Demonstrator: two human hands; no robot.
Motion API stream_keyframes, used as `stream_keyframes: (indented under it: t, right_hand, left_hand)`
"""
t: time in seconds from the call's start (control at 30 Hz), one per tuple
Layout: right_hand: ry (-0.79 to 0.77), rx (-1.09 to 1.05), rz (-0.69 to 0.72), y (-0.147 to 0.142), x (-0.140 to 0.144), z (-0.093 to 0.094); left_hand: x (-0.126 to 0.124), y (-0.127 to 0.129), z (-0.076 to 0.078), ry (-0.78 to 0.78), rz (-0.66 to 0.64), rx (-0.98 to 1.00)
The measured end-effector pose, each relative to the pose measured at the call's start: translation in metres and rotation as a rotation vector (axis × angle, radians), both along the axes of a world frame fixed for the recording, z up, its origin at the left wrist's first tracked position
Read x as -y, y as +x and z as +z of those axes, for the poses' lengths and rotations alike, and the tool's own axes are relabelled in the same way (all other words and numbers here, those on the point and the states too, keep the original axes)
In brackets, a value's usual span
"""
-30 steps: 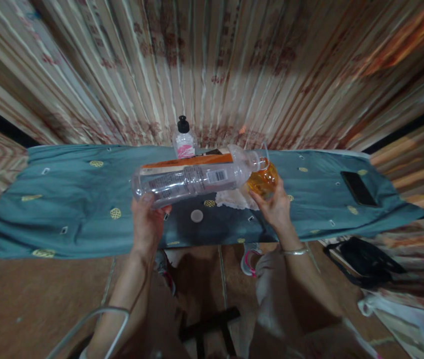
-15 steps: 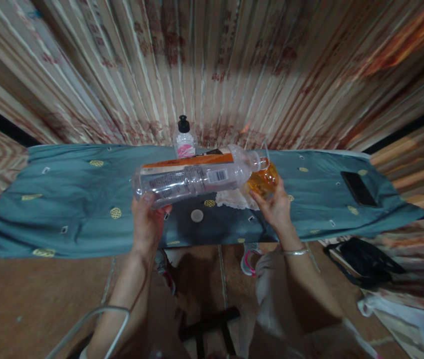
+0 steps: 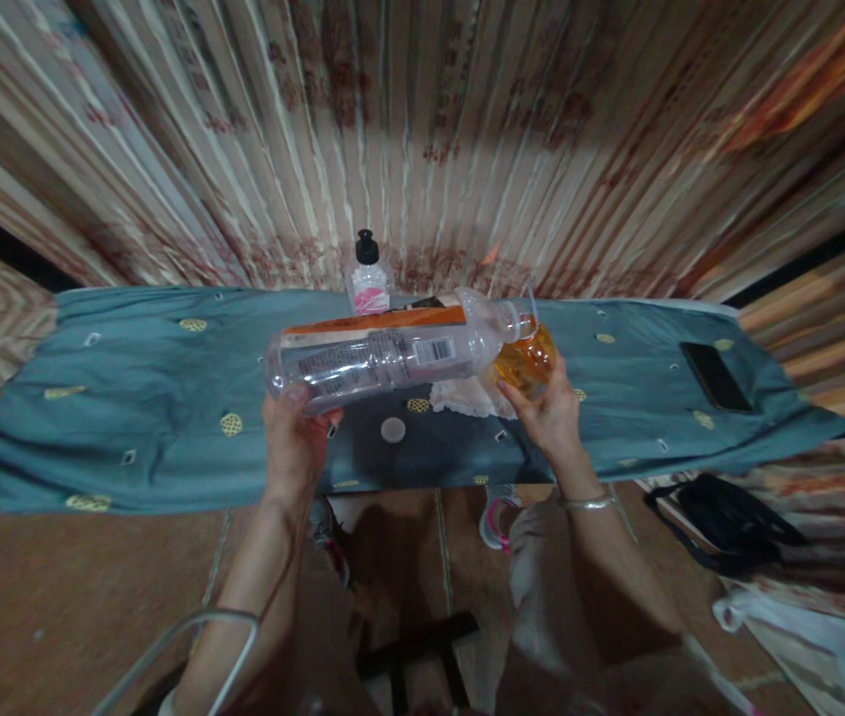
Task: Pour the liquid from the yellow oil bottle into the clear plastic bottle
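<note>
My left hand (image 3: 294, 438) is closed round the base of a large clear plastic bottle (image 3: 393, 356) with an orange label strip and a barcode. The bottle lies nearly level above the table, its neck pointing right. In my right hand (image 3: 548, 403) is a small clear container (image 3: 525, 356) of amber liquid, tilted, with the bottle's mouth at its rim. Whether the two touch is hard to tell. Beneath them lies a white cloth or tissue (image 3: 467, 396), partly hidden. A round whitish cap (image 3: 393, 430) rests on the tablecloth below the bottle.
Behind the large bottle stands a clear bottle with a black top (image 3: 369, 278) and pink label. A dark phone (image 3: 716, 376) lies at the right of the teal tablecloth (image 3: 154, 398). Striped curtains (image 3: 422, 149) hang close behind. A black bag (image 3: 725, 522) sits at lower right.
</note>
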State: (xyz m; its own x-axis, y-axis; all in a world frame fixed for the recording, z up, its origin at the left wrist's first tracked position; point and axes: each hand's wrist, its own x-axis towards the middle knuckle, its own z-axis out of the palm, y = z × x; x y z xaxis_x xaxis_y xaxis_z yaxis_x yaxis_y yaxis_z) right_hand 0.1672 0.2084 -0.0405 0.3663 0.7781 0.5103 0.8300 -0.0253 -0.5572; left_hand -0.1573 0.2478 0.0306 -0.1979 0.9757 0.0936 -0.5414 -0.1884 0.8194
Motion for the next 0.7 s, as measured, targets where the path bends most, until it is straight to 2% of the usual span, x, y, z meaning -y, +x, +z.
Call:
stream_keyframes:
  t: [0.2,0.43,0.7]
  right_hand:
    - [-0.018,-0.007,0.003,0.0002,0.0000,0.0001]
    - [0.007,0.046,-0.009,0.0015,-0.0003,-0.0031]
    - [0.004,0.010,0.000,0.0012,-0.0003,-0.0020]
  left_hand:
    - [-0.0002,0.0004,0.0002,0.009,-0.004,-0.045]
    - [-0.0013,-0.0009,0.0002,-0.001,-0.008,-0.014]
    - [0.0000,0.0000,0.0018,-0.017,-0.002,0.006]
